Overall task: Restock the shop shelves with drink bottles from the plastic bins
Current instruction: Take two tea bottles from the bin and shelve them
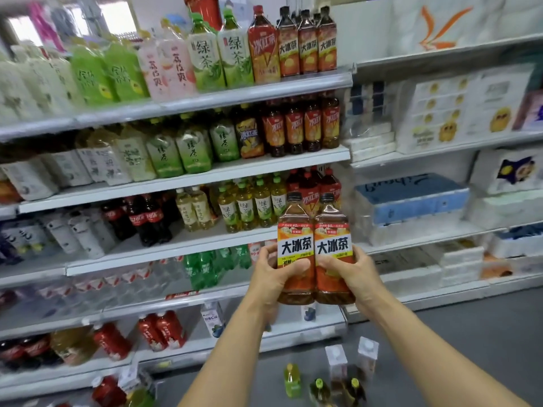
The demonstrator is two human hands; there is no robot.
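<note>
I hold two tall iced-tea bottles upright and side by side in front of the drink shelves. My left hand [274,273] grips the left bottle [294,239] around its lower label. My right hand [351,273] grips the right bottle [332,239] the same way. Both have black caps and orange labels with a white band. Matching bottles [307,44] stand at the right end of the top shelf [205,99]. No plastic bin is in view.
Several shelves of green tea, red tea, cola and soda bottles fill the left rack. Tissue and paper packs [411,198] fill the right rack. On the grey floor below stand loose bottles [292,380] and two cartons [336,362].
</note>
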